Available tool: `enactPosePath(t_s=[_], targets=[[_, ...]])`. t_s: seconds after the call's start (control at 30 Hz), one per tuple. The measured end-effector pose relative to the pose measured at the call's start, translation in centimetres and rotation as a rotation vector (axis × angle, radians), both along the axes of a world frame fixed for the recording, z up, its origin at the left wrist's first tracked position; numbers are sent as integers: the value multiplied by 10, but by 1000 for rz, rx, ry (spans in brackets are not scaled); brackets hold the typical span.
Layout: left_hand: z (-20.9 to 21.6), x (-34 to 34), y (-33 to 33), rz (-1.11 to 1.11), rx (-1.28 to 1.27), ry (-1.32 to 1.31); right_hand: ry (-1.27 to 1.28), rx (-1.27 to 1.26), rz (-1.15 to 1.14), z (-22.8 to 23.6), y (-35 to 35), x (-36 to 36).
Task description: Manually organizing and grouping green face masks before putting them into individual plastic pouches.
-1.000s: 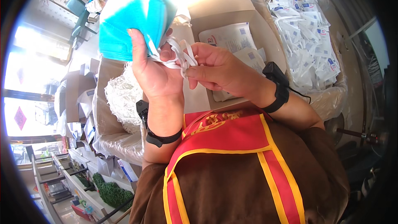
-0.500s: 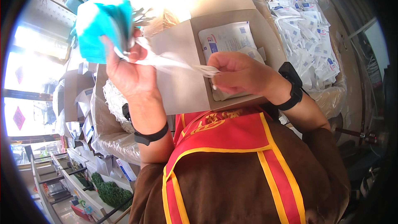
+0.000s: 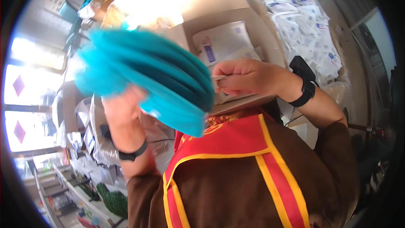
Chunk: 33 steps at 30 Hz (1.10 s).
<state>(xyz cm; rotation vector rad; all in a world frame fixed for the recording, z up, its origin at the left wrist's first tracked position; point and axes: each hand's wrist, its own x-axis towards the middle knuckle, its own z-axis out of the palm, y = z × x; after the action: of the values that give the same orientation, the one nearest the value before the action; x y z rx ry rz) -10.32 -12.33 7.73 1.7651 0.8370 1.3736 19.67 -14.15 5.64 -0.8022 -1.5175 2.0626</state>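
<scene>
A fanned stack of teal folded face masks (image 3: 152, 74) tilts over the left side of the cardboard box. My left hand (image 3: 124, 107), smeared by motion, is closed round the stack's lower left edge, its fingers partly behind the masks. Just right of the stack, my right hand (image 3: 253, 77) pinches the end of a pale strap (image 3: 218, 77); the rest of the strap is hidden by the masks. Below and behind the right hand is the open cardboard box (image 3: 265, 31), with flat white printed packets (image 3: 223, 41) inside it.
A large heap of small white packets (image 3: 301, 29) lies in a plastic-lined carton at the far right. Strong glare washes out the far middle. More cartons and white papers (image 3: 86, 131) stand at the left, near a shelf with a green plant (image 3: 113, 200).
My left hand has swung the masks toward me and to the right, turning the stack so its fanned edges show. My right hand stays almost in place; the stretched white straps are now mostly hidden.
</scene>
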Motion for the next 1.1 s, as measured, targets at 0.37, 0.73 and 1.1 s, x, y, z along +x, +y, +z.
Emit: enactPosePath(t_s=[0.37, 0.73, 1.1], targets=[[21, 26, -20, -186, 350, 1075, -234, 355, 185, 21, -32, 41], [-17, -132, 60, 687, 256, 1288, -136, -176, -260, 36, -98, 116], [-48, -33, 24, 407, 223, 568, 582, -204, -1334, -100, -213, 224]])
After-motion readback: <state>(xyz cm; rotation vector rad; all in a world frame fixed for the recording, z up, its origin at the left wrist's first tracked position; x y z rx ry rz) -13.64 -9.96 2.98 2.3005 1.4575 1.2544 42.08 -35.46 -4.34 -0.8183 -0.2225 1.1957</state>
